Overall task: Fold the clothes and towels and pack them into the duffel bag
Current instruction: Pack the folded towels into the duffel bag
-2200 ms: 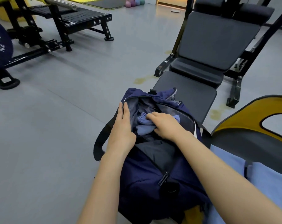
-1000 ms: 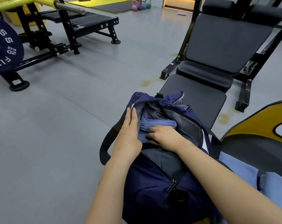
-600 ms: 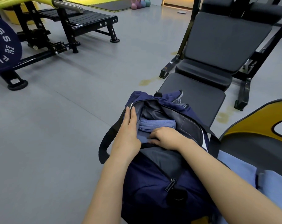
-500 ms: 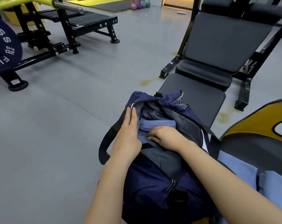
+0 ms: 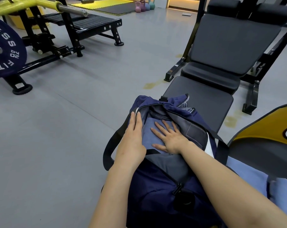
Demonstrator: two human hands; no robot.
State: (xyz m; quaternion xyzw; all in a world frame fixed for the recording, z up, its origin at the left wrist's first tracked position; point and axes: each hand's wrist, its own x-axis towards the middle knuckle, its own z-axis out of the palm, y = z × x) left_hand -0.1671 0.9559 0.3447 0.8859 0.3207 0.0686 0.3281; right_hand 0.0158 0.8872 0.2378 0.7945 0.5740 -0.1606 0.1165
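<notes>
A navy duffel bag [image 5: 157, 191] lies open on the end of a black bench, its zip mouth facing up. Inside it lies a folded blue towel [image 5: 147, 134]. My right hand [image 5: 168, 137] presses flat on the towel with fingers spread and straight. My left hand [image 5: 133, 137] rests along the bag's left rim, fingers straight against the zip edge, holding the mouth apart. Light blue cloth [image 5: 247, 178] lies at the lower right beside the bag.
The black adjustable bench [image 5: 221, 51] runs away ahead of the bag. A yellow and grey seat [image 5: 262, 129] stands to the right. A barbell rack with a 20 kg plate [image 5: 4, 51] stands at the far left. Grey floor [image 5: 57, 129] spreads to the left.
My right hand has gone from curled fingers tucking the towel to a flat, spread palm pressing it down. The towel now lies smoother in the bag. The left hand has stayed on the rim.
</notes>
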